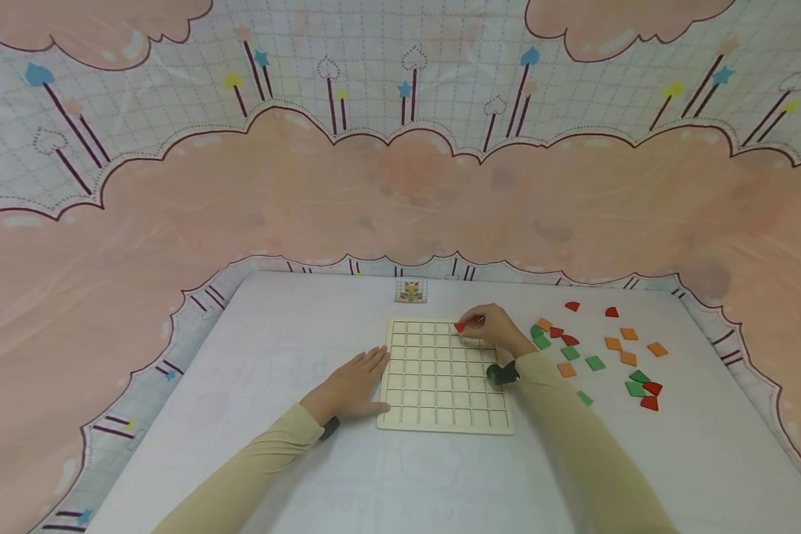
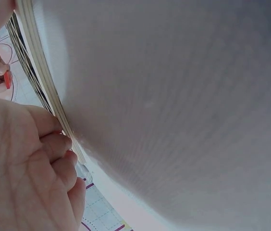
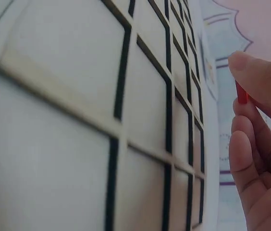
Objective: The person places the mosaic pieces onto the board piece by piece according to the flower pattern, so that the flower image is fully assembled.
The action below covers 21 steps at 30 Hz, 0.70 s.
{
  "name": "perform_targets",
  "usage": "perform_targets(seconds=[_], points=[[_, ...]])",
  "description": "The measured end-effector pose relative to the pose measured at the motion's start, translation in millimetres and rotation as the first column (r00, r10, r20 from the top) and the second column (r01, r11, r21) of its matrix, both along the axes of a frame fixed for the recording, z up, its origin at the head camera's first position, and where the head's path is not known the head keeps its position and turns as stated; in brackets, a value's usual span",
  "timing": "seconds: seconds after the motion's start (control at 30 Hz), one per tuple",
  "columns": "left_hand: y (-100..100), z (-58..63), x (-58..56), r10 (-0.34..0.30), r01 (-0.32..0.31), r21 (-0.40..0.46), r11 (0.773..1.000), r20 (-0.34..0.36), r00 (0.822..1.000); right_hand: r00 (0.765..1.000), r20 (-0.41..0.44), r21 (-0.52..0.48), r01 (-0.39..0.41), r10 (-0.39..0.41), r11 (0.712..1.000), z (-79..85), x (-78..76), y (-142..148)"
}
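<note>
A pale wooden grid board (image 1: 443, 376) of square cells lies flat on the white table. My right hand (image 1: 494, 326) pinches a small red piece (image 1: 460, 326) between thumb and fingers, over the board's far edge right of its middle. In the right wrist view that red piece (image 3: 241, 94) shows edge-on between the thumb and a finger. My left hand (image 1: 352, 386) rests against the board's left edge, thumb spread towards the near corner. Its fingers (image 2: 56, 144) touch the board's side (image 2: 46, 72) in the left wrist view.
Several loose flat pieces lie to the right, among them an orange diamond (image 1: 657, 348), a green diamond (image 1: 595, 363) and a red rounded piece (image 1: 612, 312). Behind the board is a small pattern card (image 1: 411, 291). A patterned cloth (image 1: 400, 200) hangs beyond the table.
</note>
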<state>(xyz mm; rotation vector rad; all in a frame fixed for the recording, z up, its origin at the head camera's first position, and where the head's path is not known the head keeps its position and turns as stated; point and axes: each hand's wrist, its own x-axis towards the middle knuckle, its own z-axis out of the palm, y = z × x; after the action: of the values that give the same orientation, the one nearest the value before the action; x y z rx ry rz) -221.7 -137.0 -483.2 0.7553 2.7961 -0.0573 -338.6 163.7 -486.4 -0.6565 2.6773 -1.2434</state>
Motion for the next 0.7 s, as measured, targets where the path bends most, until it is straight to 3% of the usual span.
perform_targets(seconds=[0.7], points=[[-1.2, -1.3, -0.4, -0.003, 0.003, 0.008, 1.000, 0.002, 1.000, 0.996, 0.090, 0.029, -0.028, 0.025, 0.999, -12.9, -3.1, -30.7]])
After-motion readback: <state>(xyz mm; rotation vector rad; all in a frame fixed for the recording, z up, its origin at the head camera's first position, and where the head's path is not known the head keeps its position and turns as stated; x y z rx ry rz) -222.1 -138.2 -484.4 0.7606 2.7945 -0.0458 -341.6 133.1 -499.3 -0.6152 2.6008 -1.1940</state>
